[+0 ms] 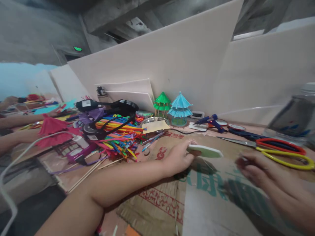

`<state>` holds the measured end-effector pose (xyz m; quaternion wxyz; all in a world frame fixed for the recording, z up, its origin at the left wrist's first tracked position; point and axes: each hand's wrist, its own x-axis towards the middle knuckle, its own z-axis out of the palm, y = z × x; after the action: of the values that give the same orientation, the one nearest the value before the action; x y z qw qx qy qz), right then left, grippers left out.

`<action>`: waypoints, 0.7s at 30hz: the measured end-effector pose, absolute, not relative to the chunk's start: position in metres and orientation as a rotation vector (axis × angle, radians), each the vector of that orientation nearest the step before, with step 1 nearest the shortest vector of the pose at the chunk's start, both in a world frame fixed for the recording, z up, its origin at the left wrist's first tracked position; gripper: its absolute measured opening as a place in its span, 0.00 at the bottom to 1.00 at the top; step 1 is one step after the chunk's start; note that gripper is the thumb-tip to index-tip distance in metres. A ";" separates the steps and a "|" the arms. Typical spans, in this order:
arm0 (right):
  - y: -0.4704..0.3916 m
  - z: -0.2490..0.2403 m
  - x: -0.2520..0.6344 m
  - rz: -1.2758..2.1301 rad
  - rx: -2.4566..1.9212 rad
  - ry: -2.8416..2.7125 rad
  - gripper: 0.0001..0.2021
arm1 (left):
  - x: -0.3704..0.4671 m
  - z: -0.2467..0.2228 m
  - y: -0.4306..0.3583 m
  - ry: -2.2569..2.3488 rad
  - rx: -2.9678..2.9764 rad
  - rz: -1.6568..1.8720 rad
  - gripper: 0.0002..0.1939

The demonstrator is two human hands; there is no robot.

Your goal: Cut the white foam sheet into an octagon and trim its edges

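Note:
My left hand [180, 159] is closed on the near end of a thin flat foam-board piece [208, 151], with a white edge and a pale green underside. The piece is held just above the cardboard sheet [167, 177], and a fine pale strand hangs below it. My right hand [258, 177] is to the right, apart from the piece, slightly blurred, with fingers curled together. Whatever its fingertips pinch is too small to make out. Beyond my hands lies a dark blue glue gun [213, 124]. Scissors [283, 150] with red and yellow handles lie behind my right hand.
Green [162, 102] and blue [180, 108] paper-roofed pagodas stand by the white partition [187, 59]. Colourful pipe cleaners [120, 139] and black straps are heaped at left, near a pink paper roof [52, 131]. A co-worker's arm [14, 141] reaches in there. A large clear container [290, 114] stands right.

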<state>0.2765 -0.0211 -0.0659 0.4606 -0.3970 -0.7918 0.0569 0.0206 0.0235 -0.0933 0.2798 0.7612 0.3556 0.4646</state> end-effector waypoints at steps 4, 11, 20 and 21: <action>-0.019 -0.076 0.257 0.216 -1.113 -2.119 0.10 | 0.020 -0.090 0.021 0.882 2.009 1.259 0.09; -0.003 -0.083 0.266 0.100 -1.094 -2.047 0.12 | 0.017 -0.087 0.022 0.882 2.181 1.318 0.09; -0.008 -0.080 0.264 -0.011 -1.003 -2.195 0.15 | 0.017 -0.086 0.020 0.990 2.279 1.249 0.06; -0.008 -0.080 0.264 -0.020 -1.006 -2.198 0.15 | 0.017 -0.086 0.020 0.985 2.285 1.252 0.06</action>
<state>0.2642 -0.0077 -0.0801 0.3544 -0.3893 -0.8502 -0.0079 0.0170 0.0202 -0.0862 0.1772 0.8073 0.3480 0.4424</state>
